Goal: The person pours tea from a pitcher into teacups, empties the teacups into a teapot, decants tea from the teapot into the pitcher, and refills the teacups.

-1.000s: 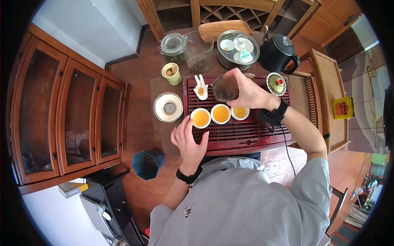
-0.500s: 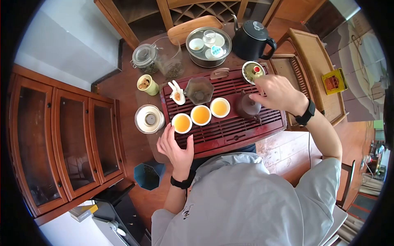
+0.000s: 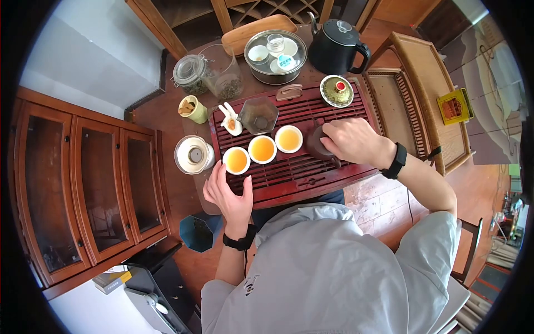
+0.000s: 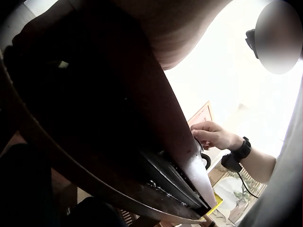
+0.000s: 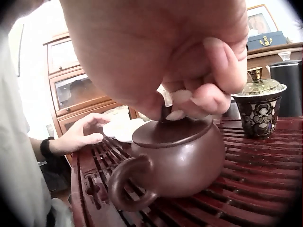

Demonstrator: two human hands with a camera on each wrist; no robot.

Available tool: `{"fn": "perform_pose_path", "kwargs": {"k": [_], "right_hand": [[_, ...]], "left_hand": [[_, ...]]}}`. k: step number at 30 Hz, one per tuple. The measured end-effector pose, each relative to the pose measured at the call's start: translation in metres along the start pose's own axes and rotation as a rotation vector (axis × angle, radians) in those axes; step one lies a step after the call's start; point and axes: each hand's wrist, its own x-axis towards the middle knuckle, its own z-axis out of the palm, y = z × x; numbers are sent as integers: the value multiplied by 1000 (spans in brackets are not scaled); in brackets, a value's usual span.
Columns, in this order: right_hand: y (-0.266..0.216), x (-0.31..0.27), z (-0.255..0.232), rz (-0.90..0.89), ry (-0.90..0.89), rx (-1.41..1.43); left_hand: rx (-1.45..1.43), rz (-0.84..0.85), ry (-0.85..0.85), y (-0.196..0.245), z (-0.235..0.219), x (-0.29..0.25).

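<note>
My right hand (image 3: pixel 359 142) pinches the knob of the lid on a brown clay teapot (image 5: pixel 184 165). The lid (image 5: pixel 158 134) sits on the pot, whose handle points toward me. Three white cups of amber tea stand in a slanting row on the slatted tea tray (image 3: pixel 311 183): a left cup (image 3: pixel 236 161), a middle cup (image 3: pixel 262 149) and a right cup (image 3: pixel 289 139). At the left cup's near rim are the fingertips of my left hand (image 3: pixel 228 197), its fingers extended and thumb apart. The left wrist view is mostly dark.
Behind the cups are an octagonal glass pitcher (image 3: pixel 259 116) and a white rabbit-like figurine (image 3: pixel 230 122). A lidded patterned bowl (image 3: pixel 337 92) stands at the tray's back right, near a black kettle (image 3: pixel 339 47). A strainer bowl (image 3: pixel 194 155) sits left of the tray.
My right hand left the glass pitcher, moved right to the teapot, and now lies lower over its lid. My left hand stayed by the left cup. The head view shifted.
</note>
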Motion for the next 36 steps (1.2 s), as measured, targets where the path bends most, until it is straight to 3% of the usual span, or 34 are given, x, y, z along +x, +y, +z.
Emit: {"fn": "perform_pose_path", "kwargs": {"k": [9, 13, 26, 33, 36], "right_hand": [[-11, -6, -54, 19, 106, 12], [11, -17, -70, 153, 199, -46], [63, -61, 33, 312, 149, -51], [51, -72, 10, 370, 181, 0], [46, -89, 6, 418, 228, 254]], "left_hand": [[25, 27, 21, 0, 1, 0], [34, 24, 22, 0, 1, 0], [82, 21, -61, 6, -11, 5], [101, 10, -89, 4, -11, 5], [97, 5, -89, 4, -11, 9]]}}
